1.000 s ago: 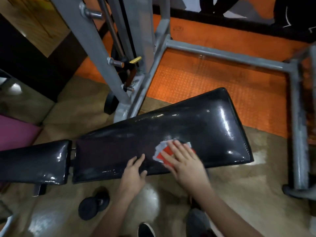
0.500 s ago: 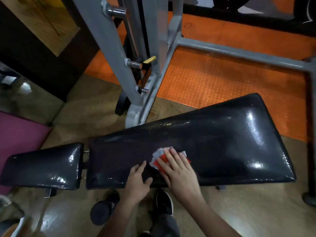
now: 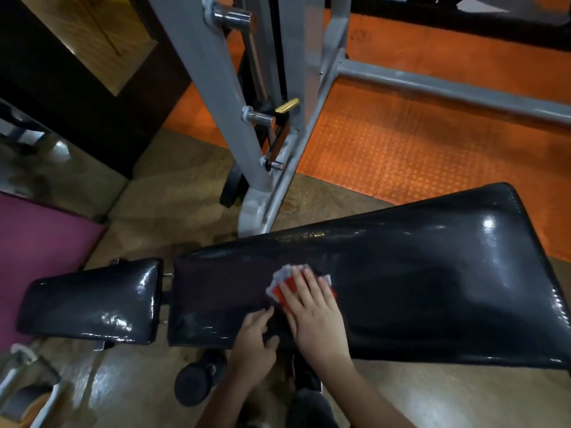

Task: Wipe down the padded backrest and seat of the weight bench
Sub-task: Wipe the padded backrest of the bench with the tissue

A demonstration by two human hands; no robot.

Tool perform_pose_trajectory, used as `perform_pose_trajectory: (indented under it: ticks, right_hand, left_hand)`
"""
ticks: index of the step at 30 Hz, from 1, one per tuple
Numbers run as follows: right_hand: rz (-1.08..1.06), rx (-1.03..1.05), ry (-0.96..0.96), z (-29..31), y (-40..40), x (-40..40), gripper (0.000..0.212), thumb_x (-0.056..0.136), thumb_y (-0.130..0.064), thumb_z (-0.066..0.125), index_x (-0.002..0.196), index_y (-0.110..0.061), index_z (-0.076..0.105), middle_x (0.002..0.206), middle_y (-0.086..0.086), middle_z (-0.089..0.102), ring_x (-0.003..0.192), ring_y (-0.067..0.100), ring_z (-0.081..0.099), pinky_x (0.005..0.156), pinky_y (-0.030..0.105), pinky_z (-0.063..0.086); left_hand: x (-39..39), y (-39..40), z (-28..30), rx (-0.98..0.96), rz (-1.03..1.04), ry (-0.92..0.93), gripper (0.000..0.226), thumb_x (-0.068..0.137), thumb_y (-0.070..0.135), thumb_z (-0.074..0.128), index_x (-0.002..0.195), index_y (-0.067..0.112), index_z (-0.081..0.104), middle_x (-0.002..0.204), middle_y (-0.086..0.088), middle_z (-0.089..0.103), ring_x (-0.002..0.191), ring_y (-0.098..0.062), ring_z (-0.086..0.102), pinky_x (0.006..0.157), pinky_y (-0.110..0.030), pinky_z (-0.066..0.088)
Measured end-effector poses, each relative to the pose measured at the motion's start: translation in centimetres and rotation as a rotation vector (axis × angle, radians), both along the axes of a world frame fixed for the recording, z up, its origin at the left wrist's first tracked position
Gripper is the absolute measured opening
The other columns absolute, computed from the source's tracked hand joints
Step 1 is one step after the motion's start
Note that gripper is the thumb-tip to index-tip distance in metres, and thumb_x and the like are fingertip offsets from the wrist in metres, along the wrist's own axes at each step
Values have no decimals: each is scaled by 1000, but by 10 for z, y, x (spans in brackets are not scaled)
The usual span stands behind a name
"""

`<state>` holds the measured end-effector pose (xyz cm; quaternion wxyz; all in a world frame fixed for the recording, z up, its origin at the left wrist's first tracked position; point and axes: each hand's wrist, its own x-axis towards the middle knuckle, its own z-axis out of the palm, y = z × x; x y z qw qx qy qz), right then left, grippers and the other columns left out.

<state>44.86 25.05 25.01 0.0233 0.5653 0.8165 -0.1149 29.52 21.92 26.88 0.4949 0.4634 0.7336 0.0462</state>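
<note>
- Since the earlier frame both hands sit a little further toward the narrow end of the glossy black padded backrest [image 3: 401, 282]; the view has drawn closer, and the bench fills more of the picture.
- No brand, label or readable writing shows anywhere on the pads or frame.
- Right hand [image 3: 312, 307]: fingers spread flat, palm down, pressing a red and white wiping cloth [image 3: 282, 284] onto the backrest; cloth edges stick out past the fingertips on the far and left sides.
- Left hand [image 3: 251, 338]: loosely open, fingers resting on the near edge of the backrest, just beside the right hand, holding nothing.
- Smaller glossy black padded seat [image 3: 92, 304] lies left of the backrest, parted from it by a narrow gap with metal brackets showing.
- Grey painted steel rack frame [image 3: 216, 97] with chrome pegs stands beyond the bench, on an orange studded rubber floor mat [image 3: 417, 156].
- Black dumbbell [image 3: 197, 379] lies on the brown floor below the backrest's near edge, near the left forearm.
- Magenta mat [image 3: 40, 242] at far left.
</note>
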Motion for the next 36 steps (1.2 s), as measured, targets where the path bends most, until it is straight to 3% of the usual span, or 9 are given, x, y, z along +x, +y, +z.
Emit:
perform_pose_trajectory:
  ticks: [4, 7, 11, 15, 18, 25, 29, 32, 36]
  right_hand:
    - [-44, 42, 31, 19, -15, 49, 50, 99, -44, 44, 147, -31, 49, 161, 2, 32, 150, 22, 30, 124, 40, 12]
    - [-239, 114, -13, 32, 19, 67, 51, 103, -41, 44, 153, -32, 40, 165, 3, 26, 155, 23, 16, 126, 43, 11]
    - [-420, 133, 17, 17, 70, 5, 50, 107, -42, 38, 155, -30, 35, 167, 5, 17, 157, 26, 6, 127, 45, 3]
    - [-151, 62, 13, -21, 37, -55, 52, 106, -38, 38, 156, -25, 35, 167, 9, 19, 156, 29, 11, 124, 46, 2]
    - [-55, 90, 38, -25, 18, -39, 52, 101, -43, 34, 148, -27, 49, 163, 6, 33, 153, 25, 26, 123, 44, 12]
    - [-424, 227, 59, -22, 50, -45, 47, 105, -39, 46, 150, -28, 46, 165, 9, 27, 155, 27, 17, 126, 46, 13]
    - [-195, 116, 20, -45, 4, -91, 55, 106, -45, 39, 157, -30, 29, 169, 7, 14, 157, 27, 4, 126, 49, 13]
    - [-87, 148, 48, -46, -28, -61, 51, 102, -47, 48, 151, -35, 43, 164, 2, 30, 154, 22, 20, 122, 48, 26]
    - [-322, 335, -8, -37, 5, -41, 47, 100, -43, 52, 145, -33, 53, 161, 7, 37, 151, 27, 30, 123, 46, 23]
  left_hand:
    - [-11, 0, -2, -30, 13, 7, 67, 95, 26, 62, 153, 31, 29, 145, 9, 32, 125, -12, 50, 102, -26, 45]
    - [-16, 0, -1, -23, -3, 14, 69, 95, 31, 61, 154, 34, 25, 146, 10, 30, 126, -11, 46, 101, -26, 45]
    - [-28, 6, -7, -15, -52, 67, 67, 96, 30, 60, 155, 28, 26, 142, 6, 32, 122, -12, 46, 101, -22, 40]
    - [-49, 20, -20, 72, -32, 99, 61, 94, 25, 64, 150, 22, 39, 141, -2, 40, 117, -19, 57, 100, -25, 47]
    - [-73, 36, -36, 124, -69, 151, 59, 89, 31, 69, 143, 24, 47, 136, -3, 45, 116, -20, 59, 103, -36, 49]
    - [-103, 52, -56, 221, -205, 112, 91, 76, 42, 82, 151, 33, 32, 130, 1, 35, 126, -20, 44, 107, -35, 42]
    - [-121, 51, -63, 297, -277, 124, 95, 70, 57, 79, 150, 44, 30, 133, -1, 33, 128, -23, 39, 105, -37, 42]
    - [-138, 50, -68, 289, -383, 125, 92, 71, 64, 74, 148, 55, 24, 145, 2, 24, 133, -24, 29, 103, -39, 40]
    - [-152, 50, -82, 332, -429, 113, 92, 67, 76, 68, 144, 63, 19, 146, 9, 14, 137, -26, 20, 102, -45, 43]
